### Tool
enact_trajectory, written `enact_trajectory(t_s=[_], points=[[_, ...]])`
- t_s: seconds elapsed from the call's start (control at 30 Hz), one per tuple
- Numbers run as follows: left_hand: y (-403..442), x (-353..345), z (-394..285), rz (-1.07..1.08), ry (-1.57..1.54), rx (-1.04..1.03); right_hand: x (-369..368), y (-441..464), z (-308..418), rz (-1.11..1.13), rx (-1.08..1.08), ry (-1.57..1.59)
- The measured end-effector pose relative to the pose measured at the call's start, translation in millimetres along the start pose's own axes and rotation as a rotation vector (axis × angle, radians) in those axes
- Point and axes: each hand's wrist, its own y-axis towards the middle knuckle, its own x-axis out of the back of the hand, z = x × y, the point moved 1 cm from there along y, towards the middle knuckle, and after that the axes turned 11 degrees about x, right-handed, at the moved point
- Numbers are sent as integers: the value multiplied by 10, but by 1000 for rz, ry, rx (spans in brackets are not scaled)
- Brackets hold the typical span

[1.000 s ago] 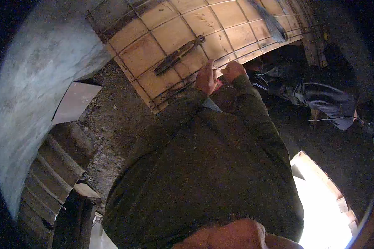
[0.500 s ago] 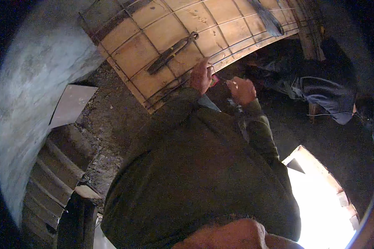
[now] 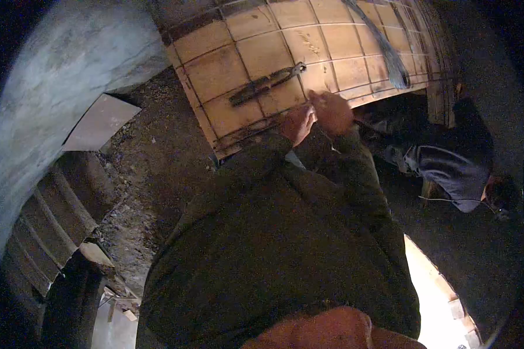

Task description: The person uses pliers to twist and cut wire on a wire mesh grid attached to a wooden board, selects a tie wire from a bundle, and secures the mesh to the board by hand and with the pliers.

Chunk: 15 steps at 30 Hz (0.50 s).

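My left hand (image 3: 297,124) is closed at the near edge of a grid of steel rods (image 3: 285,43) that lies over wooden boards (image 3: 212,78). Right beside it, my right hand (image 3: 334,114) is curled with its fingertips against the rods. The hands nearly touch, and what their fingers hold is hidden. A thin bent wire (image 3: 335,149) shows just below my right hand. On the grid in front of my hands lies a pair of long-handled pincers (image 3: 268,84), out of both hands.
A dark flat strip (image 3: 384,49) lies across the grid farther right. Another person (image 3: 451,166) in dark clothing is low at the right. A pale panel (image 3: 102,123) leans by the rough wall (image 3: 81,58), above ribbed steps (image 3: 64,203). Bright light enters at lower right.
My right hand has moved up and in, from apart to right beside my left hand at the grid's edge. The view has shifted, so the grid and pincers sit lower and farther right.
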Motion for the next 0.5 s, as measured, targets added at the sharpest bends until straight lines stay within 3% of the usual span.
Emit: enact_trajectory(t_s=[0.07,0.13,0.4,0.47,0.5], points=[[9,15,9,23,-35,-22,-210,525,186,304,-161,-92],[30,95,-42,-11,-90,-59,-376,799,391,195,-409,-22],[31,215,-50,-45,-180,-128,-914,1028,22,41,-541,57],[37,217,-49,-48,-187,-137,-920,968,0,22,-628,366],[39,254,-72,-58,-192,-140,-919,969,-61,24,-632,362]])
